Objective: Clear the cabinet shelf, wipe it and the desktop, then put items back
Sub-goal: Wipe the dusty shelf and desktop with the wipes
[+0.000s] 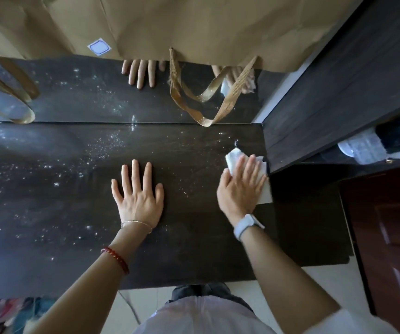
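Desktop [49, 201], dark wood grain and speckled with pale dust, fills the frame from its left edge to the cabinet side on the right. At the far left of its rear edge, a looped tan handle [6, 102] hangs down in front of a mirror [85, 92] that stands along that edge. Near the middle of the desktop, toward the front edge, the left hand [137, 196] lies flat, palm down, fingers straight and spread apart, holding nothing; a thin chain and a red bead bracelet [116, 260] sit on that wrist. Behind it, above the mirror, hangs a brown paper bag [206, 27] with a woven tan strap [208, 95] dangling to the rear edge. Toward the right edge, the right hand [241, 186] presses a white wipe [236, 159] onto the desktop, fingers laid straight over it rather than curled; a white watch [247, 226] is on that wrist. The wipe lies at the rear right corner, touching the dark cabinet panel [338, 92]. Farthest right stands a reddish-brown door [391, 237].
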Action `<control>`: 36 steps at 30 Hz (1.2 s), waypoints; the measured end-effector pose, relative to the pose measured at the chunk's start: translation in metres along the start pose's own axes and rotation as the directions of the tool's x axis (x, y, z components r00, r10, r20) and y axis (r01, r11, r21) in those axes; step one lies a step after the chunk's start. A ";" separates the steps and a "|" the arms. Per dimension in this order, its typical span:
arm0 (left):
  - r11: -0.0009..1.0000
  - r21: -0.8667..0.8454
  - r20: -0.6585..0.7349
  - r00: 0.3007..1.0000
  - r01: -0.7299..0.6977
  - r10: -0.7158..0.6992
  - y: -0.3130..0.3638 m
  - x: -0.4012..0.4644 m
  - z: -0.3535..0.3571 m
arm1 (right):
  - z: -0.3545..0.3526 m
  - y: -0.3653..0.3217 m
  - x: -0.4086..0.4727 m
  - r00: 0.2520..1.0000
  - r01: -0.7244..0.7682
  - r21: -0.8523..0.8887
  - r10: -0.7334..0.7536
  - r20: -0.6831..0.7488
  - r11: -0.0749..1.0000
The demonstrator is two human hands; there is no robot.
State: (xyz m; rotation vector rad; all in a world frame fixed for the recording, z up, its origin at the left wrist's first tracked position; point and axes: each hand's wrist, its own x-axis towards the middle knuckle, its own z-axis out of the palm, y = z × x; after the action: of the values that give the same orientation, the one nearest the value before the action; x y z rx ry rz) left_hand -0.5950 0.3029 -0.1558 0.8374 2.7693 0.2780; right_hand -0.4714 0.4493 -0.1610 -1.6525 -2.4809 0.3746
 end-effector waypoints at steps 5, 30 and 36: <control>0.999 0.043 -0.019 1.000 -0.005 0.006 -0.002 0.000 0.003 | 0.001 -0.003 -0.058 0.765 0.634 -0.025 -0.623 0.163 0.773; 0.992 0.124 -0.095 0.995 0.009 0.003 -0.002 0.002 0.005 | 0.015 -0.035 0.032 0.777 0.623 0.018 -0.621 0.107 0.782; 0.994 0.107 -0.089 0.996 0.008 0.001 0.001 0.002 0.005 | -0.001 -0.001 0.076 0.998 0.049 0.017 -0.049 0.035 0.999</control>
State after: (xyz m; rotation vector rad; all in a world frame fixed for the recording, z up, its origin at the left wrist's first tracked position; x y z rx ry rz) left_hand -0.5949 0.3055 -0.1603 0.8653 2.8906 0.1713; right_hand -0.5011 0.5196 -0.1613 -1.5894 -2.5315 0.4208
